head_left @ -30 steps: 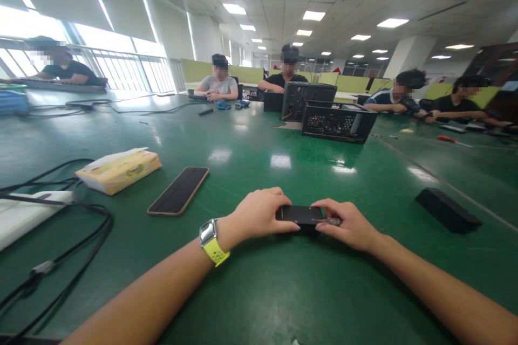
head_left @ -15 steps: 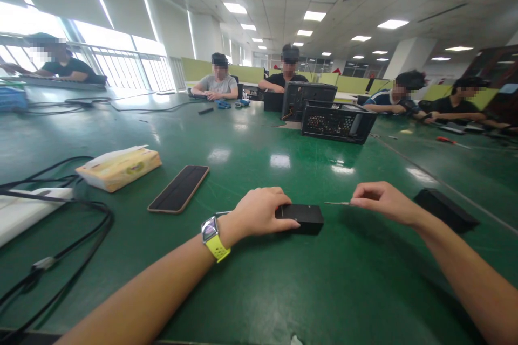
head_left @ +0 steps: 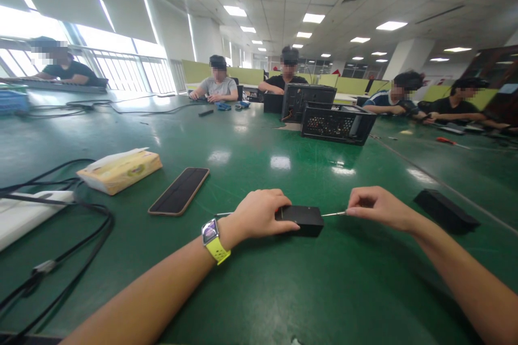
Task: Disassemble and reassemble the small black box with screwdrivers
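Note:
My left hand (head_left: 263, 212), wearing a watch with a yellow-green strap (head_left: 218, 250), is closed around a small black rectangular box (head_left: 303, 220) lying on the green table. Its thumb lies along the near side, and a bit of red shows by the fingers. To the right, my right hand (head_left: 374, 207) pinches a thin metal rod-like tool (head_left: 335, 214), held almost level. The tool's tip meets the right end of the box; whether it goes inside I cannot tell. Another thin rod (head_left: 224, 214) pokes out behind my left wrist, mostly hidden.
A phone (head_left: 179, 191), a tissue pack (head_left: 120, 171) and black cables (head_left: 103, 215) lie to the left. A black block (head_left: 445, 210) sits beyond my right forearm. Farther back stand black computer cases (head_left: 338, 123), with a red screwdriver (head_left: 447, 141) to their right. Several people sit around the table.
My right hand has come slightly left and down, bringing the tool's tip from just short of the box to its right end. The left hand and box have stayed put.

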Available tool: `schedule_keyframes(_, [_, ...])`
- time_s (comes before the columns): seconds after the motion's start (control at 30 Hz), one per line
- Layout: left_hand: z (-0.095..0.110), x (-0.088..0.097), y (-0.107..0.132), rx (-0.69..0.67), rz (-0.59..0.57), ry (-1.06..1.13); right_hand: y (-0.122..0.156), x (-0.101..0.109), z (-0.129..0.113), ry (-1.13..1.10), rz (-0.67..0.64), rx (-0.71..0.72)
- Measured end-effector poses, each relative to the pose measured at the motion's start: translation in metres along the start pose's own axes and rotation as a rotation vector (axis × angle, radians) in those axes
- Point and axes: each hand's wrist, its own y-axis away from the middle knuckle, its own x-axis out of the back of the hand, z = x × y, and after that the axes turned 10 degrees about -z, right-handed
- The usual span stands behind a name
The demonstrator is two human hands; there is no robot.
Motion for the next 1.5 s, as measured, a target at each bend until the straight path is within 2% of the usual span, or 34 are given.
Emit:
schedule_keyframes(0.27, [-0.001, -0.001, 0.000, -0.003, 0.008, -0.004, 0.002, 0.002, -0.001, 0.084, -0.001, 0.027])
schedule_keyframes(0.5, [-0.001, 0.000, 0.001, 0.000, 0.006, -0.016, 0.001, -0.001, -0.004, 0.085, -0.040, -0.029])
schedule_keyframes(0.67, [0.001, 0.002, 0.000, 0.005, -0.003, -0.002, -0.001, -0.004, -0.004, 0.100, -0.071, 0.032])
schedule_keyframes(1.0, [0.004, 0.004, 0.000, 0.020, -0.006, 0.006, -0.014, -0.034, -0.008, 0.012, -0.026, 0.089])
schedule_keyframes(1.23, [0.003, 0.003, -0.001, 0.012, 0.002, -0.007, -0.014, -0.030, -0.001, -0.094, -0.011, 0.074])
schedule_keyframes(1.5, [0.003, 0.002, -0.002, 0.011, 0.004, -0.020, -0.018, -0.037, -0.002, -0.152, 0.005, 0.040])
